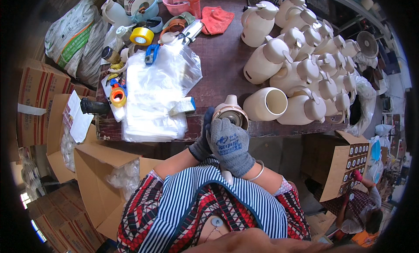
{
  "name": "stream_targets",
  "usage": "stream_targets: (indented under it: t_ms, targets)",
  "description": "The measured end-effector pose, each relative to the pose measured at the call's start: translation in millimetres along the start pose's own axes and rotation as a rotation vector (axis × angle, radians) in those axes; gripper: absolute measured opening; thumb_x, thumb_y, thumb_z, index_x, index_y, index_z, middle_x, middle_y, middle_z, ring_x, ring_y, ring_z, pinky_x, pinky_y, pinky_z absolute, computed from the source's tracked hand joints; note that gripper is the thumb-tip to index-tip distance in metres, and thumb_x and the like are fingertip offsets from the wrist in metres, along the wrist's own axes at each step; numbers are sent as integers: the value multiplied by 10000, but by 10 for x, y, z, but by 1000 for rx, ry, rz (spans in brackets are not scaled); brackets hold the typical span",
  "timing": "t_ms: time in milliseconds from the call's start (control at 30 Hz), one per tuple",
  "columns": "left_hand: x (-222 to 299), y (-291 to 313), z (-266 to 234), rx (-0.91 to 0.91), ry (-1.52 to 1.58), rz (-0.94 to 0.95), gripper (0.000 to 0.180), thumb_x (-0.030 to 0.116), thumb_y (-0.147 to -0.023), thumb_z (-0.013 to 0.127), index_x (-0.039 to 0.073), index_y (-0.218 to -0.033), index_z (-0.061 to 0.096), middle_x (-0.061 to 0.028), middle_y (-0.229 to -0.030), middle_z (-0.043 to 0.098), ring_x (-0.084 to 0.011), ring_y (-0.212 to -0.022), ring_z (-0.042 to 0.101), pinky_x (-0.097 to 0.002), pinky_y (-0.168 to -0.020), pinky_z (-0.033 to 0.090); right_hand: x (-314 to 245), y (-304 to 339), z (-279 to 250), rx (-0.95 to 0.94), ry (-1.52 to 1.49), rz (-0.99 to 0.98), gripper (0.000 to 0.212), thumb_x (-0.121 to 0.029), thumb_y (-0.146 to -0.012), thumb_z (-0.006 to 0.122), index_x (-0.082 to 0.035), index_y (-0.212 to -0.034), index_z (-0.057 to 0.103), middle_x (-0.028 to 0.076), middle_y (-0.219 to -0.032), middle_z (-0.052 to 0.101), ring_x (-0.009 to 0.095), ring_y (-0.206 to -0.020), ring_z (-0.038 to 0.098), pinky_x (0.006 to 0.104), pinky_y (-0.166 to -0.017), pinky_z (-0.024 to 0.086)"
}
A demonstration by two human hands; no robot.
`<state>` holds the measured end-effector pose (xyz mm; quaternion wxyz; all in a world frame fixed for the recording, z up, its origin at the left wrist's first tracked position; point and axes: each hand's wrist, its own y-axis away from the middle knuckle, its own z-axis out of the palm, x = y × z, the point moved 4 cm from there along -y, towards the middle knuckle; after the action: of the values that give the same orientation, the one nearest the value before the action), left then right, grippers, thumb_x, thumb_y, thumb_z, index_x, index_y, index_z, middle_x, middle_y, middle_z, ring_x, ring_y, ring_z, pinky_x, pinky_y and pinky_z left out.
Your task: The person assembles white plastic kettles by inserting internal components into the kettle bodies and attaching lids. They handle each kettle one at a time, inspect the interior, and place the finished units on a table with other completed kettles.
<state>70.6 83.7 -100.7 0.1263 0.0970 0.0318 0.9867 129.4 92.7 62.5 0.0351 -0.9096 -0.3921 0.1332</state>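
Observation:
Close to the table's front edge I hold a cream thermos jug top [231,105] with a spout, a copper-coloured rim and a round metal part inside its opening. My left hand [203,137], in a grey glove, wraps its left side and is partly hidden behind the other hand. Gloved the same way, my right hand [230,143] closes over the near edge of the opening; its fingertips are hard to make out. Just to the right, an open cream jug body [260,105] lies tilted, its round mouth facing right.
Several assembled cream jugs [301,71] crowd the table's [218,56] right side. Clear plastic bags [152,95], a blue-handled cutter [151,54] and yellow tape [142,36] lie left. Open cartons [102,183] flank me; a co-worker's hand [357,175] reaches into a partitioned box [340,165].

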Motion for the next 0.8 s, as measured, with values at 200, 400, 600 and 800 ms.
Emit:
stream_targets:
  t_ms: [200, 400, 600, 800]
  targets:
    - [-22, 60, 76, -12, 84, 2, 732, 611, -1031, 273, 47, -1479, 406, -176, -1382, 560, -278, -1266, 570, -457, -1102, 461, -14, 9, -137, -10, -42, 48, 224, -305, -870, 678, -93, -889, 610, 83, -760, 594, 234, -600, 639, 367, -533, 526]
    - [48, 95, 277, -10, 161, -47, 820, 694, -987, 317, 46, -1479, 416, -173, -1395, 556, -289, -1267, 569, -449, -1109, 453, -72, -5, -257, 54, -12, 24, 237, -324, -870, 690, -102, -883, 610, 78, -731, 598, 241, -584, 630, 371, -541, 526]
    - [153, 155, 399, 7, 255, -144, 841, 707, -971, 377, 43, -1486, 409, -171, -1402, 553, -272, -1261, 573, -415, -1098, 463, -108, -54, -379, 49, -74, 16, 236, -293, -842, 731, -93, -877, 610, 90, -723, 620, 262, -591, 640, 380, -544, 524]
    - [639, 117, 539, 164, -518, 280, 686, 526, -1044, 404, 2, -1487, 393, -188, -1432, 517, -294, -1296, 534, -407, -1120, 417, 175, -239, -406, 37, -527, 17, 257, -216, -820, 788, -40, -891, 615, 112, -775, 633, 255, -646, 640, 349, -580, 507]
